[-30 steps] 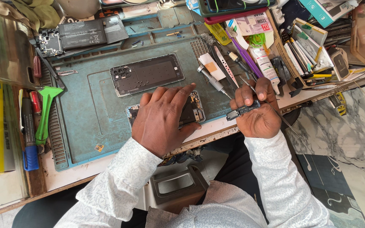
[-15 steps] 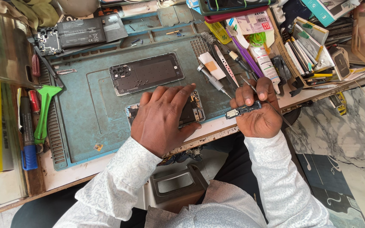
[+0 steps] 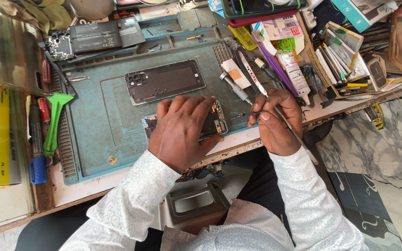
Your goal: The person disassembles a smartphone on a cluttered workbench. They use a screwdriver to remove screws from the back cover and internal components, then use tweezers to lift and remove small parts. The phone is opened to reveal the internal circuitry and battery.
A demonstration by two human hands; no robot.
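Observation:
My left hand (image 3: pixel 182 132) lies flat, fingers spread, on an opened phone (image 3: pixel 214 122) whose inner parts show at its right end. The phone rests near the front edge of a blue-green work mat (image 3: pixel 98 125). My right hand (image 3: pixel 275 123) is just right of the phone, over the table edge, shut on thin metal tweezers (image 3: pixel 294 135) that slant toward the lower right. Whether its fingertips also pinch a small part is unclear. A dark phone back frame (image 3: pixel 164 86) lies on the mat just beyond my left hand.
A battery and circuit board (image 3: pixel 94 35) lie at the back left. A green plastic tool (image 3: pixel 54 121) and a blue-capped pen (image 3: pixel 36 153) sit left of the mat. A screwdriver (image 3: pixel 236 90), a glue tube (image 3: pixel 294 74) and a cluttered box (image 3: pixel 350 51) crowd the right.
My right hand has turned and shifted slightly, so the tweezers now slant down to the right. The left hand has stayed on the phone.

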